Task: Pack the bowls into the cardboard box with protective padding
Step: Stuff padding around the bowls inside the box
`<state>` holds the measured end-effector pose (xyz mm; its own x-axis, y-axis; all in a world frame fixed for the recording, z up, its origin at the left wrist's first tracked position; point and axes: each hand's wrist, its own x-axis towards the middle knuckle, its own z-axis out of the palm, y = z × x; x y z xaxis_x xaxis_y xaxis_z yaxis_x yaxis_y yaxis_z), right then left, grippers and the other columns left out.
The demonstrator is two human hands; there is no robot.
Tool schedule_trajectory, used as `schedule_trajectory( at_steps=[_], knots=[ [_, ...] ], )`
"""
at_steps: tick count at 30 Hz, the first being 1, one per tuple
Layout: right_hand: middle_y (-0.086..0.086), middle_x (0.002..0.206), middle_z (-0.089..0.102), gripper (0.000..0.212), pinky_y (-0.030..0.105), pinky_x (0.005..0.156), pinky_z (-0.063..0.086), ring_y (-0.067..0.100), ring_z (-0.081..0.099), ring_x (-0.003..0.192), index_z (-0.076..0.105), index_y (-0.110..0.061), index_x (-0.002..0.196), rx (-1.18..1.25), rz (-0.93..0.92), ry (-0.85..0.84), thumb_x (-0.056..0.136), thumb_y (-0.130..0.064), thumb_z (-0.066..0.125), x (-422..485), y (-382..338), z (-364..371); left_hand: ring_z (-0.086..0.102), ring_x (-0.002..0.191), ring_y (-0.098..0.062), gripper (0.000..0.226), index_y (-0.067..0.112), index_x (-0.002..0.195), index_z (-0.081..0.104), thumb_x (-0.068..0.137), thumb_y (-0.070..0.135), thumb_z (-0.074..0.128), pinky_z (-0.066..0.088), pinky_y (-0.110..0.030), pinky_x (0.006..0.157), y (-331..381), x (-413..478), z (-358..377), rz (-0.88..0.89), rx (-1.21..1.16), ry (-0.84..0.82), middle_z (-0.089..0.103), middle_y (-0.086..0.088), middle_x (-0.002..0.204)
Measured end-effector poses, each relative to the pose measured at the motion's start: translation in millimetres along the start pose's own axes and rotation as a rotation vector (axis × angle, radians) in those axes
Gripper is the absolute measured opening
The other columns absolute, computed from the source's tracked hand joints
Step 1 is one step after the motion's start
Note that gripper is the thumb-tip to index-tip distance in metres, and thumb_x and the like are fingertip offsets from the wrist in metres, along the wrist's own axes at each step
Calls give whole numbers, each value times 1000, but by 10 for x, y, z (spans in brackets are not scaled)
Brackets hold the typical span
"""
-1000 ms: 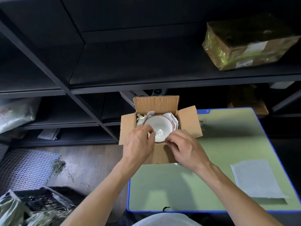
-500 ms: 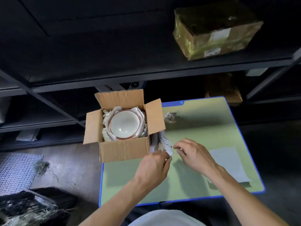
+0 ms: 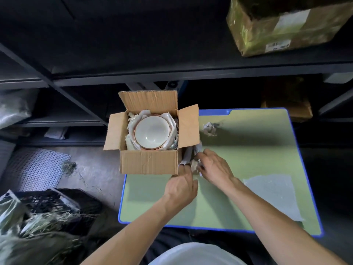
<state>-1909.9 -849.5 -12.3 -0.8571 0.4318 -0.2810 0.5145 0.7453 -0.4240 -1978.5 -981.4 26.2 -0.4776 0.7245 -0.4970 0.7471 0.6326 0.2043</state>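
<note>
- Cardboard box point(image 3: 149, 163): flaps open, at far-left corner of desk point(image 3: 248, 150).
- Bowl point(image 3: 151, 135): white, upright inside the box, paper wrap point(image 3: 172, 122) around it.
- Paper padding point(image 3: 188, 155): rolled pieces, against the box's right side.
- Right hand point(image 3: 214, 169): fingers curled, gripping the padding.
- Left hand point(image 3: 181, 186): fingertips at the padding; grip cannot be told.
- Crumpled paper point(image 3: 210, 129): far edge, beside the box flap.
- Flat sheet point(image 3: 273, 194): right edge.

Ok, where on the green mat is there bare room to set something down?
Two bare patches: the far right of the green mat, between the crumpled paper wad and the flat sheet; and the near-left strip in front of the cardboard box. Crowded beside the box, where the left hand and right hand are at the padding paper.
</note>
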Motion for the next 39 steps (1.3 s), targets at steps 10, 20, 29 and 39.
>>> schedule_trajectory(
  at_steps=[10, 20, 29, 39],
  knots=[
    [-15, 91, 62, 16, 24, 75, 46, 8, 59, 82, 60, -26, 103, 396, 145, -76, 88, -28, 65, -341, 143, -430, 65, 96, -37, 59, 17, 152, 24, 101, 40, 43, 52, -40, 78, 33, 8, 81, 65, -189, 106, 40, -14, 144],
    [-3, 81, 67, 20, 34, 77, 52, 14, 63, 72, 52, -37, 102, 710, 181, -36, 88, -25, 61, -620, 132, -579, 55, 100, -27, 43, 12, 130, 48, 101, 41, 33, 46, -40, 80, 213, -132, -96, 309, -365, 225, 58, -9, 110],
    [-5, 83, 66, 7, 31, 69, 52, 8, 58, 70, 67, -30, 98, 721, 50, 155, 91, -31, 69, -558, -134, -925, 53, 75, -10, 15, 12, 111, 51, 104, 24, 45, 34, -26, 67, 286, -268, -562, 287, -512, 387, 60, 3, 87],
    [-13, 65, 62, 19, 19, 60, 46, 3, 52, 60, 66, -23, 82, 706, -14, 242, 92, -39, 67, -276, -751, -1273, 49, 58, -30, 13, 14, 98, 41, 101, 26, 40, 35, -43, 53, -70, -310, -1004, 233, -641, 453, 55, -4, 64]
  ],
)
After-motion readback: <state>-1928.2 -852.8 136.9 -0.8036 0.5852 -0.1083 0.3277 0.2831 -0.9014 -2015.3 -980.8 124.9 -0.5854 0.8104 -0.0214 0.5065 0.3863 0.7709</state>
